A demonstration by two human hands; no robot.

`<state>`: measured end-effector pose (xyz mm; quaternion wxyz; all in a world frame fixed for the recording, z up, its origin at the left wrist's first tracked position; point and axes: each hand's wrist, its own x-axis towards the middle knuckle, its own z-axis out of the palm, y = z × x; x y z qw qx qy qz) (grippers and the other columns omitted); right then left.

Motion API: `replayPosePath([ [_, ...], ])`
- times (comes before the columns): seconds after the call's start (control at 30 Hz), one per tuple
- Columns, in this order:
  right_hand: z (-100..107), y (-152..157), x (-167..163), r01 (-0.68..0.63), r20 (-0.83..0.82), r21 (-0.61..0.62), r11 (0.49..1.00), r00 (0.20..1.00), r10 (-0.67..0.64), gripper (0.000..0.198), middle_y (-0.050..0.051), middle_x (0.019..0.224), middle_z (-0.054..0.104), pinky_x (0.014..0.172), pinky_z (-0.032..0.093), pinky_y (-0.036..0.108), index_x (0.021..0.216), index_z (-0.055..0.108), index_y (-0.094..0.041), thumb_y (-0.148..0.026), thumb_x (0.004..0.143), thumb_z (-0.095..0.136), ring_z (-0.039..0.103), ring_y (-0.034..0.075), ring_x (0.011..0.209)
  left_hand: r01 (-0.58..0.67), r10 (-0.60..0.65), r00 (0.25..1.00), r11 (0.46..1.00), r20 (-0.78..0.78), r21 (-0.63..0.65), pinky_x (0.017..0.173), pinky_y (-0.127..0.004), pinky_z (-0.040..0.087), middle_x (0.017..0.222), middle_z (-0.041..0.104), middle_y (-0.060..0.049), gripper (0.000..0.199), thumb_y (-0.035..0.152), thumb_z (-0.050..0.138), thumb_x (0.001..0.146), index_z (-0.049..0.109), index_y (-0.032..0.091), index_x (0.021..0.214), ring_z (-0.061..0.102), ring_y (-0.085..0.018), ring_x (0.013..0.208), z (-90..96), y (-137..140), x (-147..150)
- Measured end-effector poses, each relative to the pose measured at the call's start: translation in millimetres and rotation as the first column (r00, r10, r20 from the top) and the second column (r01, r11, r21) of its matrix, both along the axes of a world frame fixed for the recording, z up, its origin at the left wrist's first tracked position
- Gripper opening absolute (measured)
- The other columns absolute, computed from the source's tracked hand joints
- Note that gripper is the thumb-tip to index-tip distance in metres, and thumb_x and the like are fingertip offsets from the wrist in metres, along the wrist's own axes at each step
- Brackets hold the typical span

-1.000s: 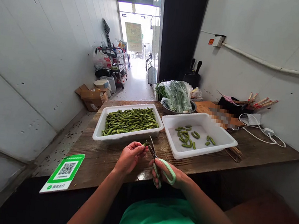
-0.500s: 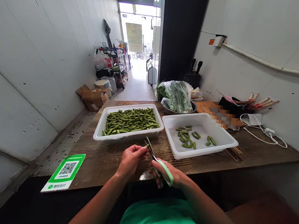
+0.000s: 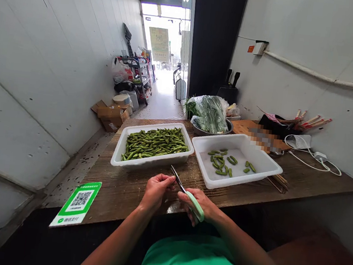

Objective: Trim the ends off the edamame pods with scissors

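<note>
Fingers of the right hand (image 3: pixel 200 203) grip the scissors (image 3: pixel 196 206) over the surface (image 3: pixel 119 189), long axis slanting from handles near right to tips far left, toward the left tray (image 3: pixel 119 147); left hand (image 3: pixel 154 191) pinched closed beside the blades (image 3: pixel 179 181), whether on a pod cannot tell. Blades, spread one second ago, now nearly together. Left tray heaped with green pods (image 3: pixel 156 143); right tray (image 3: pixel 265 162) has a scattered few; bowl (image 3: pixel 229 128) behind holds bagged greens (image 3: pixel 213 114).
</note>
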<state>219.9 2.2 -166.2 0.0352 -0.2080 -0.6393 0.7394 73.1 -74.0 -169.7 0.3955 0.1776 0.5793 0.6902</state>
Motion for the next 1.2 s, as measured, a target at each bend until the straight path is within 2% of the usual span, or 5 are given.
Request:
replayPosePath([
  [0.33,-19,-1,0,0.076,-0.060,-0.219,0.973,0.994,-0.091,0.050,-0.007,0.047,0.047,0.029,0.037,0.020,0.081,0.051,-0.016,-0.065,0.072,0.057,0.041,0.007,0.030,-0.061,0.067,0.938,0.998,-0.340,0.029,0.054,-0.023,0.042,0.063,0.064,-0.002,0.025,0.038,0.071,0.067,0.060,0.014,0.067,0.055,-0.011,0.055,15.8,18,18],
  [0.6,-26,2,1,-0.145,-0.179,-0.666,0.731,0.983,0.031,0.050,0.004,0.070,0.059,0.067,0.048,0.033,0.079,0.053,-0.014,-0.064,0.074,0.055,0.061,0.017,0.069,0.212,-0.065,0.492,0.976,-0.868,0.048,0.080,-0.030,0.046,0.104,0.067,-0.008,0.025,0.017,0.061,0.075,0.069,0.023,0.098,0.062,-0.019,0.085,51.4,102,44],
  [0.77,-23,2,5,-0.024,-0.129,-0.558,0.829,0.990,-0.059,0.051,0.003,0.071,0.059,0.068,0.049,0.039,0.097,0.055,-0.014,-0.056,0.070,0.065,0.062,0.018,0.067,-0.090,-0.186,0.181,0.975,-0.966,-0.204,0.091,-0.038,0.037,0.105,0.065,-0.017,0.024,0.012,0.053,0.077,0.072,0.016,0.091,0.057,-0.028,0.102,52.9,107,-14],
  [0.93,-21,-1,6,0.085,-0.112,-0.416,0.906,0.983,-0.143,0.048,0.001,0.069,0.058,0.062,0.050,0.035,0.098,0.055,-0.015,-0.052,0.070,0.068,0.059,0.016,0.060,-0.257,-0.420,0.213,0.847,-0.882,-0.465,0.074,-0.033,0.041,0.074,0.069,-0.012,0.005,0.016,0.066,0.064,0.071,0.016,0.065,0.060,-0.026,0.079,55.0,107,-74],
  [1.2,-7,0,6,0.176,-0.081,-0.226,0.958,0.977,-0.199,0.062,-0.005,0.063,0.050,0.041,0.040,0.021,0.111,0.048,-0.019,-0.062,0.069,0.062,0.048,0.008,0.046,-0.030,-0.274,0.242,0.957,-0.931,-0.289,0.064,-0.027,0.037,0.069,0.067,-0.006,0.021,0.027,0.051,0.079,0.070,0.018,0.077,0.056,-0.018,0.064,73.1,58,-58],
])
